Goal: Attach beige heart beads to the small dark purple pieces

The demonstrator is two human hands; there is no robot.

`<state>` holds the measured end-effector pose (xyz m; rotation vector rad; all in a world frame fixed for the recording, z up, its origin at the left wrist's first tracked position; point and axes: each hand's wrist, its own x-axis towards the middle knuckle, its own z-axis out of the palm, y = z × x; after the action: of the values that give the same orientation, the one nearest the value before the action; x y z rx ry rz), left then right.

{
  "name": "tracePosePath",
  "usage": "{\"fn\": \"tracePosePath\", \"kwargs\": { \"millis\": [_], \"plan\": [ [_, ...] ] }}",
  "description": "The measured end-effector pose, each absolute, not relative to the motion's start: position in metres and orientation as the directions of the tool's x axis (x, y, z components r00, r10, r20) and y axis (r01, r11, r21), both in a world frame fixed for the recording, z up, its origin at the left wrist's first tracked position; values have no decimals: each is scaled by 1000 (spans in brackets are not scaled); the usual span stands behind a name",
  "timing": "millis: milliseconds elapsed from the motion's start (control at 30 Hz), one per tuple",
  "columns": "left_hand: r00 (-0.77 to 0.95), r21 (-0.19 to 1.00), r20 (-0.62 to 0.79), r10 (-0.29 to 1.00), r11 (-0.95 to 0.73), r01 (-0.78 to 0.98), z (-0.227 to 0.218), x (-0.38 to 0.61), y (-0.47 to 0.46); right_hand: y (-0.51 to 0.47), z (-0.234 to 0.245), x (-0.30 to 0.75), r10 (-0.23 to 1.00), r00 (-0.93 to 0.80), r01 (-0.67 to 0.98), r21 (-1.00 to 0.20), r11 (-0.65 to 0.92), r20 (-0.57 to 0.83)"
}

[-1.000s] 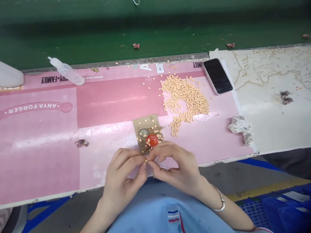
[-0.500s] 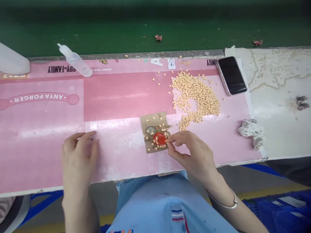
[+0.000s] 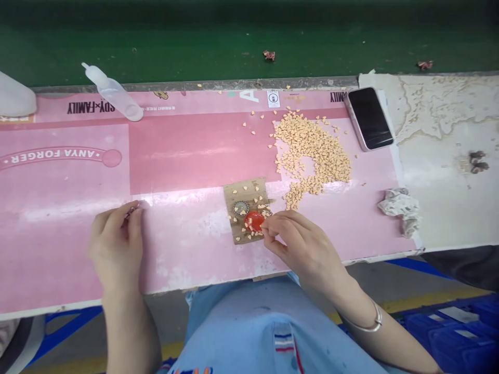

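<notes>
My right hand (image 3: 302,244) is closed in a pinch at the right edge of a shallow red dish (image 3: 254,222), a small tan heart-shaped piece (image 3: 261,226) at its fingertips. The dish rests on a brown cardboard piece (image 3: 249,187), together with a grey bottle cap (image 3: 241,208) and scattered tan pieces. Between thumb and forefinger, my left hand (image 3: 117,244) grips a small shiny purplish thing (image 3: 131,212), mostly hidden, over the pink mat's left part. A large pile of tan heart-shaped pieces (image 3: 335,156) lies beyond my right hand.
A translucent dropper bottle (image 3: 115,96) lies at the back left, near a white container (image 3: 15,96). At the right are a phone (image 3: 369,119) and crumpled paper (image 3: 401,210). A green surface (image 3: 195,57) runs behind the pink mat (image 3: 187,239).
My right hand has shifted slightly left, its fingertips now over the red dish's edge. My left hand has turned, and more of the purplish thing shows. The whole view has shifted a little.
</notes>
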<state>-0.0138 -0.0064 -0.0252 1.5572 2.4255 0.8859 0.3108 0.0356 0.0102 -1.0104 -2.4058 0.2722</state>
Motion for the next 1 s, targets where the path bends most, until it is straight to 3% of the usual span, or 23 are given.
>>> {"fn": "tracePosePath", "kwargs": {
  "millis": [100, 267, 367, 433, 533, 700, 833, 1000],
  "plan": [
    [-460, 615, 229, 858, 239, 752, -22, -8, -9, 37, 16, 311, 738, -554, 597, -434, 675, 385],
    [-359, 784, 182, 916, 86, 615, -8, 34, -18, 34, 30, 310, 889, -330, 503, -738, 450, 317],
    [-168, 958, 4, 986, 44, 282, 9, 71, -21, 30, 36, 305, 934, -242, 299, -895, 331, 265],
    [-55, 995, -98, 994, 98, 0, 20, 92, -20, 27, 39, 301, 955, -205, 180, -951, 252, 215],
    [17, 949, -203, 979, 201, -243, 31, 110, -16, 23, 42, 295, 977, -164, 46, -988, 148, 139],
    [31, 877, -327, 944, 316, -363, 34, 117, -12, 18, 42, 291, 985, -157, -111, -993, 46, 64],
    [5, 867, -353, 936, 329, -374, 34, 118, -13, 16, 42, 290, 983, -157, -74, -994, 82, 92],
    [-18, 902, -327, 945, 307, -303, 33, 116, -13, 16, 41, 290, 946, -219, 101, -959, 265, 238]
  ]
}}
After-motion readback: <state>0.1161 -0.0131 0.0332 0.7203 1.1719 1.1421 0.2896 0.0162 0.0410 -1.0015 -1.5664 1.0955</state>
